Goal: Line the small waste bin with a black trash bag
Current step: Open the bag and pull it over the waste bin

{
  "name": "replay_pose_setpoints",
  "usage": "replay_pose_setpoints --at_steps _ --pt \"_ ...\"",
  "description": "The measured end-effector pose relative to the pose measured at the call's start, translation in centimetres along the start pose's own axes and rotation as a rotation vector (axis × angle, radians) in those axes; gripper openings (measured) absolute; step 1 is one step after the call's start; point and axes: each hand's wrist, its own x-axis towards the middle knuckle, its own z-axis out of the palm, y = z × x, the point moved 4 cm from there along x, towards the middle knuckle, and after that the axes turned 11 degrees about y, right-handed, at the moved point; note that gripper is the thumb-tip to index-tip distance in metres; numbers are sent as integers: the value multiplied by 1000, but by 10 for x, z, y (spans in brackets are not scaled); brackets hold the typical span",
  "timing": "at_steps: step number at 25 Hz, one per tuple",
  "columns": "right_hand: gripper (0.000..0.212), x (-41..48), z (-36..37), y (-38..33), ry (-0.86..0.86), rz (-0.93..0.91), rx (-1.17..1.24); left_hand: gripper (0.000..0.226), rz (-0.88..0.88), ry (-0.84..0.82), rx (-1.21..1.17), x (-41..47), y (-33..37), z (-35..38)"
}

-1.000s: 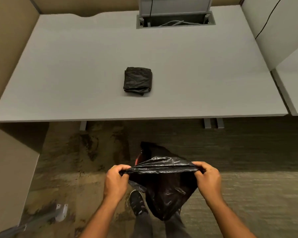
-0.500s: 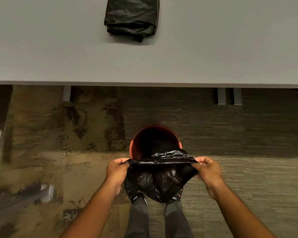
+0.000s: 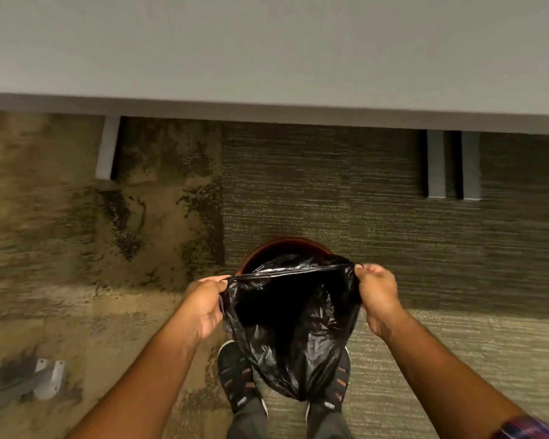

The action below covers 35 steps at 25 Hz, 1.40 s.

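head view: left hand [image 3: 203, 307] and right hand [image 3: 377, 296] each pinch the black trash bag [image 3: 293, 331] by its mouth, just near of the bin [image 3: 286, 247]; thin, limp, slippery film, best held at the rim.

one head-worn view looks steeply down, close over the carpet [image 3: 377, 191].

grey desk [image 3: 267, 42] overhead | patchy carpet [image 3: 393, 191] – desk legs [image 3: 436, 166]
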Motion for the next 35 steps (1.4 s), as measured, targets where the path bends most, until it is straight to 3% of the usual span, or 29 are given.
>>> replay_pose_setpoints --at_steps 3,6,8,11,15,18,20,23,26,28,31,35 --pt "28 39 39 0 102 -119 -84 23 261 243 130 38 12 16" --pt "45 79 70 -9 120 -263 -400 29 438 385 234 68 20 25" --pt "45 103 79 -17 116 -358 -493 30 459 380 190 92 22 32" --pt "35 133 83 -15 74 -408 -515 17 535 223 225 126 26 44" --pt "35 147 71 -6 24 -300 -552 14 402 144 215 155 11 45" --pt "46 144 57 17 -107 -221 -725 13 406 164 400 168 -11 33" --pt "40 138 40 39 -145 -157 -516 4 425 214 385 163 -19 15" --pt "29 129 12 64 -270 9 -226 27 312 76 259 148 -34 -1" --pt "51 117 -11 76 -417 180 -100 36 302 -57 197 126 -45 -14" --pt "55 113 -23 82 -459 215 -117 45 322 -118 179 116 -54 -25" --pt "34 106 -34 88 -433 200 -169 55 225 -212 169 113 -76 -37" --pt "15 102 -38 91 -354 262 -97 46 83 -311 -32 100 -99 -42"
